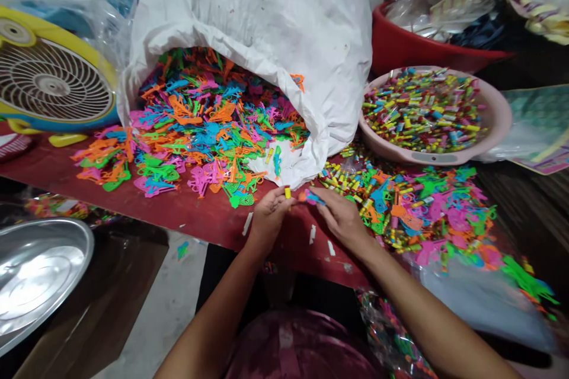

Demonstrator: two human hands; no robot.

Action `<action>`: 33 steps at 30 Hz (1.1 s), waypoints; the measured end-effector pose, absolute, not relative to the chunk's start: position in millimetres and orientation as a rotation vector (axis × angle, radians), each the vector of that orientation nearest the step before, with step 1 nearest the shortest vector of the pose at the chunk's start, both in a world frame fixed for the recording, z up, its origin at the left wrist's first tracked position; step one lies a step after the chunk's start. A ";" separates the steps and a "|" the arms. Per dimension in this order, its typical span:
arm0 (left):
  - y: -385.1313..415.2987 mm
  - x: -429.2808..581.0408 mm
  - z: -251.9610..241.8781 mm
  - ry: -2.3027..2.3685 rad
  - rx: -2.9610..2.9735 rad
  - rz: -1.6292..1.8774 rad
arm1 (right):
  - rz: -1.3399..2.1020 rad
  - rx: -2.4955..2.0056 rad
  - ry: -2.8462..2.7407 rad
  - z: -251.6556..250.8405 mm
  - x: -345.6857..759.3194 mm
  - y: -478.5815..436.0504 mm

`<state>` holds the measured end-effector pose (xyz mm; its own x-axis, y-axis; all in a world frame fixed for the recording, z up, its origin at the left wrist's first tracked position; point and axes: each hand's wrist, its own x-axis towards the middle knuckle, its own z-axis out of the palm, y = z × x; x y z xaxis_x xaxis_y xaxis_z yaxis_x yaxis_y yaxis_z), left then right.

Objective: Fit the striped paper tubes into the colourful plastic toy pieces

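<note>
My left hand (268, 216) pinches a small yellow tube with a red end (287, 192) above the red tabletop (186, 210). Just to its right, my right hand (344, 219) is closed on small plastic pieces (313, 197) in blue, pink and orange, slightly blurred. The two hands are close but apart. Behind them, a white sack (267, 6) lies open, with a heap of colourful plastic pieces (213, 118) spilling from its mouth. By my right forearm is a pile of plastic pieces (427, 207) mixed with small yellow tubes.
A pink basin (500, 124) full of small tubes stands at the right, before a red basin (400, 50). At the left are a yellow and blue fan (53, 86) and, lower, a metal basin (84, 249). White scraps (313, 234) lie near the table's front edge.
</note>
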<state>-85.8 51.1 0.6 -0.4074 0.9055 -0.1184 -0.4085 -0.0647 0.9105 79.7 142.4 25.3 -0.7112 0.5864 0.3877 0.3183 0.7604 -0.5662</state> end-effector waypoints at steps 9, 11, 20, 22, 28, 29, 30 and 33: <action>54.5 -69.3 -2.2 1.187 0.810 1.706 | 1.515 -0.949 -1.605 33.2 63.9 112.5; 53.7 -69.4 -4.1 1.209 0.889 1.696 | 1.445 -0.948 -1.613 33.8 62.4 110.0; 52.4 -67.6 -7.1 1.119 0.980 1.636 | 1.356 -0.978 -1.823 25.9 71.3 112.6; 52.7 -66.6 -8.1 1.091 0.980 1.625 | 1.268 -1.001 -1.860 24.8 72.9 111.9; 51.3 -67.2 -9.3 1.158 1.029 1.581 | 1.009 -1.030 -2.067 24.5 77.4 109.3; 50.9 -67.3 -9.4 1.154 1.019 1.567 | 0.963 -1.029 -2.087 25.2 77.8 108.8; 50.5 -67.4 -9.3 1.151 1.014 1.557 | 0.918 -1.028 -2.103 26.2 78.0 108.3; 49.4 -68.4 -8.1 1.214 1.096 1.537 | 0.764 -1.008 -2.163 31.5 77.9 106.5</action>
<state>-68.4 49.4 -8.1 -0.2367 0.9641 0.1205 -0.1064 -0.1490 0.9831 77.9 106.5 31.5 -0.5122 0.8080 0.2912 0.4456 0.5399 -0.7141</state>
